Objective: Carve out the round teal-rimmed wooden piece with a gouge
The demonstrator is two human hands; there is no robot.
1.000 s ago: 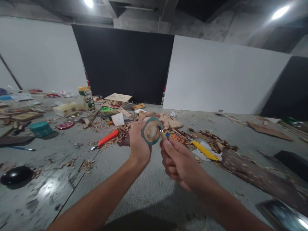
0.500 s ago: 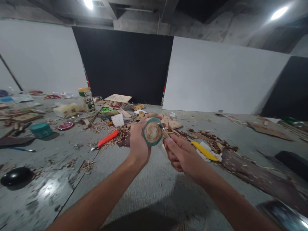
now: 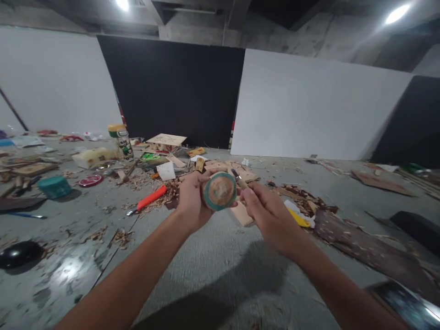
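Observation:
My left hand (image 3: 193, 198) is closed around a small round piece (image 3: 220, 190) with a teal rim and a rough brown, wood-like middle, its face turned towards me. A slim tool (image 3: 242, 182) with a pale wooden handle and a metal, dark-tipped end is gripped in my right hand (image 3: 261, 211). The tool's tip stands just right of the rim, apart from it; whether it is a chisel or a brush I cannot make out. Below the hands a flat wooden piece (image 3: 242, 214) lies on the floor, partly covered by my right hand.
To the left lie an orange utility knife (image 3: 151, 198), a teal tub (image 3: 54, 187), a red lid (image 3: 90, 180) and a black rounded object (image 3: 21, 254). A yellow-handled tool (image 3: 298, 217) and a bark strip (image 3: 364, 245) are on the right. Shavings litter the floor (image 3: 192, 275).
The tool's tip has drawn back from the round piece's rim, and my right hand has shifted right. The round piece has tilted slightly and moved a little right.

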